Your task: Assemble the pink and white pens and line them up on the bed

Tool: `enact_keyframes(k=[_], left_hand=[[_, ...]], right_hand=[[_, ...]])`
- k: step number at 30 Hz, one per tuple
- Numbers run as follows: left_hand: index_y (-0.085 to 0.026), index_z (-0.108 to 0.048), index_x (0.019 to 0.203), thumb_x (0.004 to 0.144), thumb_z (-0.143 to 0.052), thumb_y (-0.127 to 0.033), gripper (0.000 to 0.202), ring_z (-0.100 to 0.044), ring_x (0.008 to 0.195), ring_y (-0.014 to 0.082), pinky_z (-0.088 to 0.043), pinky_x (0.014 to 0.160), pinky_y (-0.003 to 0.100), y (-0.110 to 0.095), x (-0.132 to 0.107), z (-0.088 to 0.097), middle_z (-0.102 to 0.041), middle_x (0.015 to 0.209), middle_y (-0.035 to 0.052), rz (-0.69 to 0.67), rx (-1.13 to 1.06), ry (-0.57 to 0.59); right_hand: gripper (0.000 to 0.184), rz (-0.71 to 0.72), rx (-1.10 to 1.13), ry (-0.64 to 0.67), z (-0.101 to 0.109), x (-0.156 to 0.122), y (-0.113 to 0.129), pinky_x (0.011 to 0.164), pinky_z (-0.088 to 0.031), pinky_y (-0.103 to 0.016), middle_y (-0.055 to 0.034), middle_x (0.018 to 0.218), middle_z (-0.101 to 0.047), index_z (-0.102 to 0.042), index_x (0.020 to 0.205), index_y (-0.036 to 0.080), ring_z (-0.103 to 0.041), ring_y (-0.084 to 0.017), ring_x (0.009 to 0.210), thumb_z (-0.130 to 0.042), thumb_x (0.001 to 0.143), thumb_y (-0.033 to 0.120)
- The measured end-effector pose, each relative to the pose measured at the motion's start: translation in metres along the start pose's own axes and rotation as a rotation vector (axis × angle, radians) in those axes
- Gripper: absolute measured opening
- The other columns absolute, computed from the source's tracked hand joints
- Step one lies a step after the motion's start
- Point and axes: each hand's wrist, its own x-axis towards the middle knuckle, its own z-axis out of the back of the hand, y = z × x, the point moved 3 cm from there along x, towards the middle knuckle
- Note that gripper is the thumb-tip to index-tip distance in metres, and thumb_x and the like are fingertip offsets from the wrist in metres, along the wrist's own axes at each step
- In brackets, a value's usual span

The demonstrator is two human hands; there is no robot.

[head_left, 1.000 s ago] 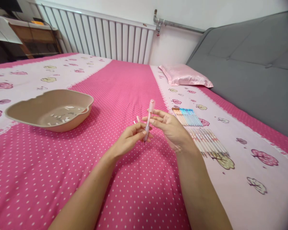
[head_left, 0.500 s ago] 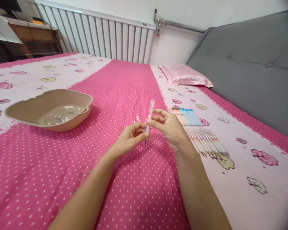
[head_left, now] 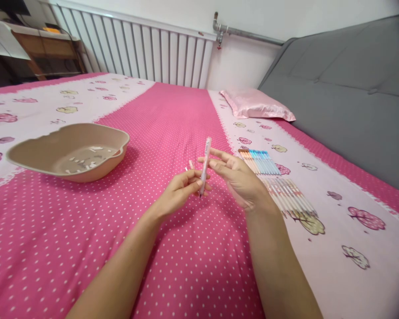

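Note:
A slim pale pink pen (head_left: 206,155) stands nearly upright above the bed, its dark tip pointing down. My left hand (head_left: 181,190) pinches its lower part between thumb and fingers. A small pinkish piece, perhaps a cap (head_left: 191,164), sticks up behind the left fingers; its lower end is hidden. My right hand (head_left: 241,179) is at the pen's upper half with fingers apart, one fingertip passing behind the barrel. Whether it touches the pen is hard to see. To the right, a row of blue and orange pens (head_left: 259,161) lies beyond a row of whitish patterned pens (head_left: 290,197).
At left, a beige basin (head_left: 66,173) holds several small white pieces. A pink dotted bedsheet (head_left: 173,115) covers the bed. Farther back are a pink pillow (head_left: 257,104), a grey headboard (head_left: 346,75), a white radiator (head_left: 136,44) and a desk (head_left: 49,44).
My right fingers have loosened and spread from their pinch on the pen. The pen has turned, and dark lettering now shows near its top. My left hand keeps its hold.

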Motion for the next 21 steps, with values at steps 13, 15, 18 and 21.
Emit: enact_keyframes(k=[13, 15, 18, 21], left_hand=[[-0.014, -0.060, 0.091, 0.083, -0.059, -0.027, 0.016, -0.056, 0.069, 0.0110, -0.045, 0.067, 0.026, -0.0010, -0.0008, -0.0019, -0.061, 0.076, 0.0025, -0.013, -0.010, -0.006], [-0.014, -0.060, 0.090, 0.082, -0.061, -0.028, 0.016, -0.056, 0.068, 0.0105, -0.045, 0.066, 0.026, -0.0020, -0.0009, -0.0027, -0.060, 0.076, 0.0023, -0.018, -0.019, -0.006], [-0.013, -0.060, 0.088, 0.079, -0.064, -0.029, 0.019, -0.056, 0.068, 0.0103, -0.045, 0.065, 0.025, -0.0021, -0.0009, -0.0033, -0.060, 0.076, 0.0020, -0.004, -0.020, -0.012], [-0.013, -0.057, 0.088, 0.076, -0.068, -0.030, 0.023, -0.057, 0.066, 0.0105, -0.045, 0.063, 0.026, -0.0002, -0.0006, -0.0028, -0.061, 0.075, 0.0018, 0.045, -0.009, -0.056]], right_hand=[[0.038, -0.009, 0.018, -0.029, -0.0012, -0.0002, -0.0028, 0.081, -0.051, -0.039, -0.0043, 0.087, -0.069, -0.057, 0.104, 0.019, -0.065, -0.019, 0.084, -0.072, 0.071, 0.026], [0.039, 0.008, 0.000, -0.049, -0.0002, 0.0004, -0.0033, 0.081, -0.051, -0.038, -0.0028, 0.084, -0.068, -0.058, 0.103, 0.019, -0.065, -0.018, 0.081, -0.074, 0.069, 0.027], [0.044, 0.025, -0.024, -0.072, 0.0007, 0.0010, -0.0038, 0.080, -0.051, -0.037, -0.0009, 0.081, -0.065, -0.059, 0.102, 0.019, -0.064, -0.017, 0.077, -0.078, 0.064, 0.030], [0.047, 0.020, -0.031, -0.099, 0.0009, 0.0010, -0.0038, 0.078, -0.051, -0.036, 0.0002, 0.078, -0.063, -0.059, 0.100, 0.018, -0.063, -0.016, 0.075, -0.080, 0.060, 0.030]])
